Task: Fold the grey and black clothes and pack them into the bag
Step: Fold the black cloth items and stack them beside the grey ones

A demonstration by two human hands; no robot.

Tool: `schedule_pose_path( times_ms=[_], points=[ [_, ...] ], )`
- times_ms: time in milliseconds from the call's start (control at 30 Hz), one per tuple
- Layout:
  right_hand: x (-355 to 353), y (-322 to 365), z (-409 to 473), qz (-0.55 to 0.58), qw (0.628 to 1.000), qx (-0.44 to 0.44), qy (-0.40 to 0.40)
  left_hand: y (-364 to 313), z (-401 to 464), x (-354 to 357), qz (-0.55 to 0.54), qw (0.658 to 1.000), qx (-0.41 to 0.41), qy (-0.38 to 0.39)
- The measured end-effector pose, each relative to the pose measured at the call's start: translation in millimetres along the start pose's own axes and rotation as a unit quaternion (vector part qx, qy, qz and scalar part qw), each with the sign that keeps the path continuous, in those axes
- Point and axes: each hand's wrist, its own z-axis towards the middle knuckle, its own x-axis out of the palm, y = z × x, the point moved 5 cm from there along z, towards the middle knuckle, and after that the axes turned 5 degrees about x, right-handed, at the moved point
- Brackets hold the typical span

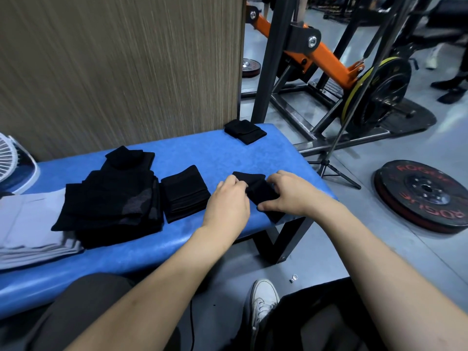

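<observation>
Black cloth, a small piece (255, 190), lies near the right end of the blue padded bench (192, 153), and I have both hands on it. My left hand (229, 202) has its fingers curled down onto the cloth's left edge, pinching it; my right hand (291, 193) grips the right side, thumb tucked under at the near corner, fingers bent over the top. Just left of my hands sits a folded black square (184, 193), and beyond that a bigger stack of folded black clothes (114, 198), with a small folded piece on its far end. That stack overlaps folded grey clothes (30, 224) at the bench's left end. Another folded black piece (245, 131) rests apart at the far corner. A weight plate (425, 196) lies on the floor to the right.
</observation>
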Motion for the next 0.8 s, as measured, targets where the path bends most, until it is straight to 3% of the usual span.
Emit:
schedule_pose_path(
  times_ms=[267, 400, 500, 600, 733, 800],
  points=[
    [-0.3, 16.5, -1.5, 0.053, 0.995, -0.044, -0.066, -14.3, -2.7, -7.7, -0.164, 0.986, 0.015, -0.008],
    [-5.7, 12.9, -1.3, 0.200, 0.977, -0.052, -0.056, -13.3, 1.0, -9.7, -0.250, 0.967, 0.020, -0.034],
    [-7.0, 4.7, -1.3, 0.361, 0.932, -0.021, -0.023, -15.5, 2.2, -12.1, -0.267, 0.963, 0.012, -0.045],
    [-10.1, -6.2, 0.4, 0.386, 0.922, 0.005, -0.031, -11.0, 0.8, -6.1, -0.216, 0.976, -0.020, -0.024],
    [-11.5, -10.7, 0.4, 0.228, 0.971, 0.005, -0.072, -3.1, -4.9, 9.3, 0.008, 1.000, 0.006, -0.006],
    [-8.2, -8.2, 0.8, 0.182, 0.981, -0.015, -0.066, -4.1, -6.6, 10.0, 0.057, 0.998, 0.021, -0.031]
  ],
)
